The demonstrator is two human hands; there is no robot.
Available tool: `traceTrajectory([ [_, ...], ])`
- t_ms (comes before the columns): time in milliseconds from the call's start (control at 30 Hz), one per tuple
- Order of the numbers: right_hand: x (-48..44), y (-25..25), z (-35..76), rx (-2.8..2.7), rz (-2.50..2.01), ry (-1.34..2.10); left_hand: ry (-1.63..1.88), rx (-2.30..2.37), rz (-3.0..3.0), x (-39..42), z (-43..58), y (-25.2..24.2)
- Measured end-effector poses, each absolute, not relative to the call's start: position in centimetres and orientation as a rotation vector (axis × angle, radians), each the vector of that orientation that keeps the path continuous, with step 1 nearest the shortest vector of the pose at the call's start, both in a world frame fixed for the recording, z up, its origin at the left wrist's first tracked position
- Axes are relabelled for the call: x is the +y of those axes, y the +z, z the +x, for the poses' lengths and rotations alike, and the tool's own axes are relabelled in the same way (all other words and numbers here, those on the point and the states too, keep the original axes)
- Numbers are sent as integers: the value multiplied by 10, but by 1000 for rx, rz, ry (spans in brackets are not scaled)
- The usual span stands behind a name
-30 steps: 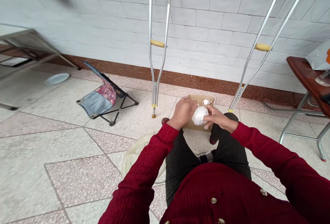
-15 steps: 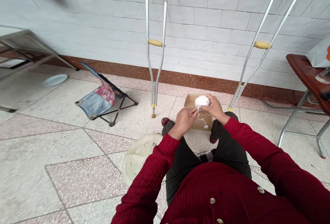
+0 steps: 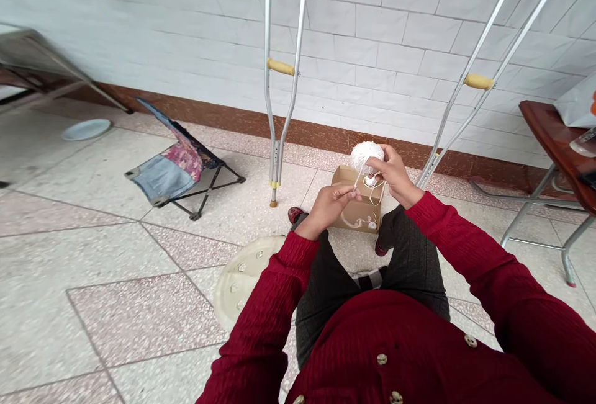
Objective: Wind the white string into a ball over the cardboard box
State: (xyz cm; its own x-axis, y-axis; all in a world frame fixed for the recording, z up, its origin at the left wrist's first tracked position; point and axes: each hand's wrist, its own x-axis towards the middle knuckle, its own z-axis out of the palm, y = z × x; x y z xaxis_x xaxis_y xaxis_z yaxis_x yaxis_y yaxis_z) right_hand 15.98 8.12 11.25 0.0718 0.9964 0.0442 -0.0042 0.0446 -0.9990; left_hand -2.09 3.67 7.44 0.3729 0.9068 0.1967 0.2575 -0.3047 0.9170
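Note:
A white ball of yarn [image 3: 365, 154] is held up in my right hand [image 3: 397, 174], its thumb on the near side and its fingers behind. My left hand [image 3: 328, 206] lies lower and to the left, with thumb and forefinger pinched on a strand of yarn [image 3: 357, 179] that runs up to the ball. Loose yarn loops and a small white bundle [image 3: 370, 180] hang just below my right hand. Beneath both hands an open cardboard box [image 3: 351, 221] stands on the floor between my feet. A strand and a small white piece [image 3: 372, 225] lie inside it.
Two crutches, a left one [image 3: 280, 67] and a right one [image 3: 478, 81], lean on the tiled wall. A folding chair [image 3: 167, 174] stands to the left, a pale plastic stool [image 3: 228, 292] beside my left leg. At right is a brown table [image 3: 554, 143].
The yarn ball and my right hand have risen slightly. My left hand has moved down and left, away from the ball, with the strand stretched between them. The camera view has shifted a little.

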Motion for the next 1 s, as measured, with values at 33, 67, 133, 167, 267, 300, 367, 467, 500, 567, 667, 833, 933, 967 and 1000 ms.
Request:
traceTrajectory([
  [33,83,115,161,-1134,-1207,1149,919,1014,1820,35,-22,76],
  [67,84,118,161,-1096,-1203,1170,889,1003,1843,34,-23,77],
  [133,87,124,161,-1022,-1186,1233,862,989,1851,31,-23,76],
  [167,87,126,161,-990,-1177,1287,854,984,1848,31,-22,75],
  [267,84,134,157,-957,-1134,1520,850,985,1849,33,-21,70],
  [300,81,136,156,-971,-1115,1585,856,991,1851,34,-21,69],
  [367,77,139,154,-1002,-1080,1660,879,1001,1839,34,-22,70],
  [467,79,137,158,-1001,-1056,1648,848,915,1765,25,-21,77],
  [500,82,134,161,-986,-1076,1610,817,863,1725,19,-20,80],
  [567,92,123,170,-943,-1160,1510,771,769,1618,7,-19,86],
  [667,107,101,183,-897,-1302,1376,770,682,1460,-7,-20,91],
  [833,114,82,192,-907,-1361,1368,699,704,1433,-16,-29,79],
  [933,110,90,189,-886,-1338,1455,642,823,1524,-17,-34,60],
  [967,108,94,187,-890,-1320,1479,640,864,1560,-16,-35,52],
  [1000,105,97,184,-899,-1296,1502,645,902,1597,-13,-35,44],
])
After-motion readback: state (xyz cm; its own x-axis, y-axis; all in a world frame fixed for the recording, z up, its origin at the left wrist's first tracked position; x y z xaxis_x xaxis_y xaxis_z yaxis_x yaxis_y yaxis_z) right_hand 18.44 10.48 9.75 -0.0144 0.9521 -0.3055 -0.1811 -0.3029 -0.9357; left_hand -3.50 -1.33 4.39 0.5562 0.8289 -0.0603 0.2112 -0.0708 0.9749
